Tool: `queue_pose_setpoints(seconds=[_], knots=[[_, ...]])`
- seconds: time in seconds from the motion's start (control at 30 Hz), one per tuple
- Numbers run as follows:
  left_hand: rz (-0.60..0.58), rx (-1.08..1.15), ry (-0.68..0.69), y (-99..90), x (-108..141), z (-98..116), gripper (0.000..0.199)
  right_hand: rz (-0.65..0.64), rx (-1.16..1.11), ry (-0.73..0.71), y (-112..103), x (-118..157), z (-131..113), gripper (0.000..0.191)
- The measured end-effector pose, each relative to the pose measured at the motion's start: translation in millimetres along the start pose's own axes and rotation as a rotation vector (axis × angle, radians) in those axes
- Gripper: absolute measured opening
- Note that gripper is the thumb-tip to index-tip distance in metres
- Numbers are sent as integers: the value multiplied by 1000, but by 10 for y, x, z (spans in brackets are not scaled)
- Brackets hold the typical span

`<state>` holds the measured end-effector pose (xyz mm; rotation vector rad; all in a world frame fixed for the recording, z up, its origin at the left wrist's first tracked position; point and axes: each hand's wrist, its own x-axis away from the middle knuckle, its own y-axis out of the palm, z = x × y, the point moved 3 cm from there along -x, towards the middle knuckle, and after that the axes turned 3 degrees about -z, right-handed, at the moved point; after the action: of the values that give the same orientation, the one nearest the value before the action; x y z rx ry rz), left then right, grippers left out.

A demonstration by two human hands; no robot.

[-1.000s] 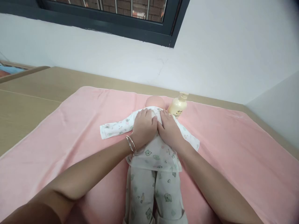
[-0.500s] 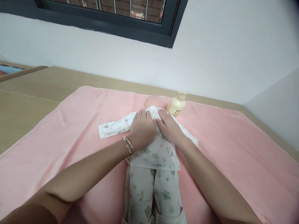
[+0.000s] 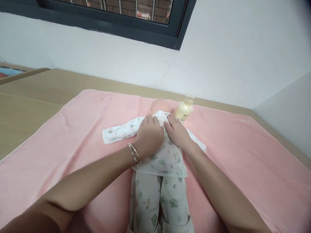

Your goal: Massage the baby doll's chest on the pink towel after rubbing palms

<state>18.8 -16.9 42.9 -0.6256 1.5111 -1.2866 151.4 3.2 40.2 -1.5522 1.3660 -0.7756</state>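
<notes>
A baby doll lies on its back on a pink mat point(image 3: 97, 119), dressed in a white printed top point(image 3: 167, 163) and matching trousers point(image 3: 173, 197). The round head point(image 3: 160, 106) shows just past the collar. My left hand point(image 3: 150, 136) rests flat on the left side of the doll's chest, two bangles point(image 3: 133, 153) at its wrist. On the right side of the chest my right hand point(image 3: 178, 131) lies with fingers extended and thumb apart. Both palms press on the cloth, their thumbs close together. One sleeve point(image 3: 119, 132) stretches out to the left; the other is partly hidden by my right forearm.
A cream pump bottle point(image 3: 184, 109) stands just right of the doll's head. The mat covers a wooden surface point(image 3: 31, 87) that meets a white wall point(image 3: 121, 58). Above is a dark-framed window point(image 3: 160, 32) with bars.
Both hands have shifted very slightly to the right on the doll's chest. The doll, mat and bottle look the same.
</notes>
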Motion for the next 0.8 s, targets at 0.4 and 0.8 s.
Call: queue_pose_setpoints(seconds=[0.4, 0.8], knots=[[-139, -91, 160, 13, -182, -140, 45, 74, 180, -21, -31, 288, -332, 53], [12, -18, 98, 111, -169, -149, 36, 83, 161, -18, 21, 186, -227, 61]])
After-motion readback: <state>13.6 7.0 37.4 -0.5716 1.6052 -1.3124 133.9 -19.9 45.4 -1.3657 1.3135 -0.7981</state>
